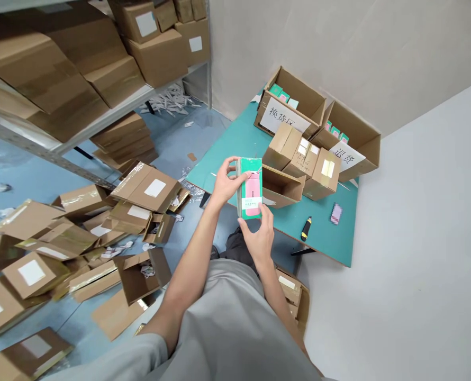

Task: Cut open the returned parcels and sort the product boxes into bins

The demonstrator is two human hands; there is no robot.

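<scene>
A slim green product box (256,168) with a pink device printed on its face is held up in front of me, above the near edge of the teal table. My left hand (228,182) grips its upper left side, with the thumb lying across the front. At the lower right corner, my right hand (260,233) holds the box between thumb and fingers. Just behind it on the table stands an open cardboard box (287,196), partly hidden by the product box.
On the teal table (338,241) are closed cartons (320,172), a yellow-black utility knife (306,229), a blurred-out item (336,214) and two labelled open bins (299,119) (354,151) holding green boxes. Opened cartons (146,190) litter the floor at left, below a loaded shelf (136,98).
</scene>
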